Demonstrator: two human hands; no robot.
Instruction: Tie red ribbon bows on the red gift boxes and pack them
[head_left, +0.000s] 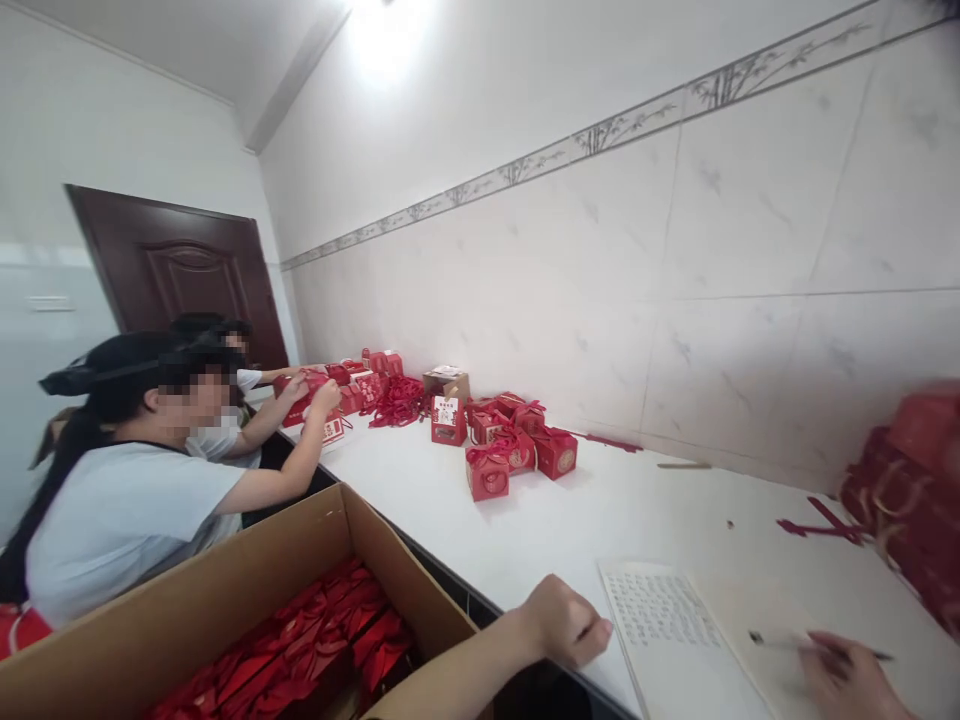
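My left hand [568,620] is curled into a fist near the table's front edge, beside an open notebook [664,612]. Nothing shows in its fingers. The notebook's left page carries rows of handwriting, and its right page looks blank. Over that right page, at the bottom right, my right hand [851,675] grips a pen [787,640], slightly smeared by motion. The pen lies nearly level, its dark end pointing left toward the written page. Part of my right hand is cut off by the frame's lower edge.
A large cardboard box [247,590] of red packages stands at lower left. Red gift boxes [517,455] and ribbons [397,400] lie along the white table [420,500]. Red bags [911,490] are heaped at right. Two people sit at left; the nearer person [127,500] handles a red box.
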